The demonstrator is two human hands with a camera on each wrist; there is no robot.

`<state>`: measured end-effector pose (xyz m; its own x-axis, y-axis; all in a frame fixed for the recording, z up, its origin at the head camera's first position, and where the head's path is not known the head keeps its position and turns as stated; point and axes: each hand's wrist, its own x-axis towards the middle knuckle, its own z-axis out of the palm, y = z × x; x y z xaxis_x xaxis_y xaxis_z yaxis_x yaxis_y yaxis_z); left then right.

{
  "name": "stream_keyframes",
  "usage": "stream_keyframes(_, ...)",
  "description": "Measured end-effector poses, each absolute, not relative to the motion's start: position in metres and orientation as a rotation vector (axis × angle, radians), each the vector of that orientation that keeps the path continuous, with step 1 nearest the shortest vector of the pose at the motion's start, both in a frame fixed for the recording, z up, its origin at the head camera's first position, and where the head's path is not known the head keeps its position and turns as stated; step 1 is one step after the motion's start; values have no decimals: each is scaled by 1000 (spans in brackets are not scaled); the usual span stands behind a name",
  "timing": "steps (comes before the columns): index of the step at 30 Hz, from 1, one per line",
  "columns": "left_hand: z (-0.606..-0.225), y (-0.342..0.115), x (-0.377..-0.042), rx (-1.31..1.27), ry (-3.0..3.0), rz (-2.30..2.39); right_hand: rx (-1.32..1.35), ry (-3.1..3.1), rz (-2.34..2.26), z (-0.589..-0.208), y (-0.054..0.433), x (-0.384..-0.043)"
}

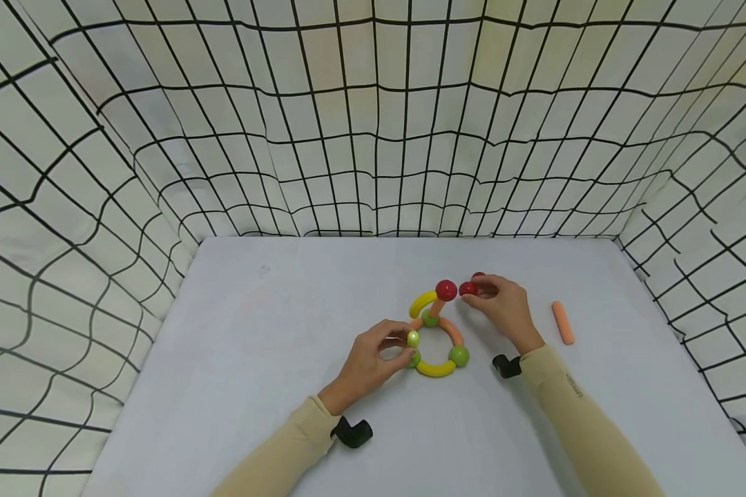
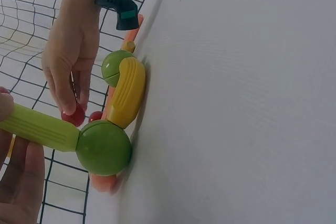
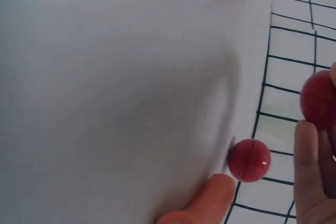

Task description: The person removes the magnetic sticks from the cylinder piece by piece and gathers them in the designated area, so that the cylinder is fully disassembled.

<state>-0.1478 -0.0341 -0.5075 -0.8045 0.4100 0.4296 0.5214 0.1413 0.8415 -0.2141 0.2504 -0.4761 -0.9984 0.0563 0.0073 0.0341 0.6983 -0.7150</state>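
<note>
My left hand pinches a light green stick standing up from a green ball. That ball belongs to a ring on the table, made of green balls joined by orange curved pieces and a yellow curved piece. At the ring's far side, an orange stick rises with a red ball on top. My right hand pinches another red ball between thumb and fingers, just right of the topped stick. How deep the green stick sits cannot be seen.
Behind my right hand, a further red ball lies on the table. A loose orange stick is to the right. Another yellow curved piece shows behind the ring. Black netting over white walls borders the white table.
</note>
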Motion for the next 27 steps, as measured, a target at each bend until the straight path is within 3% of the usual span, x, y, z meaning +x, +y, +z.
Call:
stream_keyframes(14,-504,-36,-145,-925,-2324,-1746,-52,-2984,1168,-489,242,-248)
stream_keyframes(27,-505,-35,-146,-946,-2306,-1745,10,-2964,1185,-487,238,-251)
